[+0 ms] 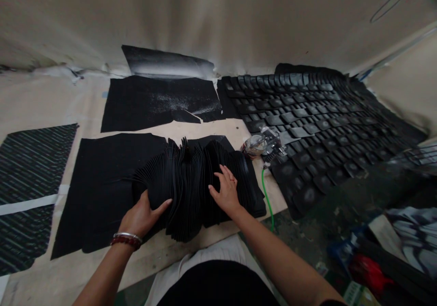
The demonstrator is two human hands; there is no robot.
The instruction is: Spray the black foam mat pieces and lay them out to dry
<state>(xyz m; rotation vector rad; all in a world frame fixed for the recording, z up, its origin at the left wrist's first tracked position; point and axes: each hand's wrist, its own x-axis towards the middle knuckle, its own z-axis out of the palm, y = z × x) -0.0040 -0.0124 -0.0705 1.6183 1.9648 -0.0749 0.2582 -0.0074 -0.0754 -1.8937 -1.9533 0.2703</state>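
A thick row of thin black sheets stands on edge in front of me, fanned and bent into waves. My left hand is at its left end, the thumb stretched across the front of the sheets and the other fingers largely hidden behind them. Toward the right part of the row, my right hand rests on the sheets with fingers apart. Beneath the row lies a flat black sheet on the pale work table.
Beyond lies another black sheet with whitish dust. Overlapping black pieces cover the right side. A spray gun with a clear cup and green hose sits between. Dark striped pieces lie left, and a red item lower right.
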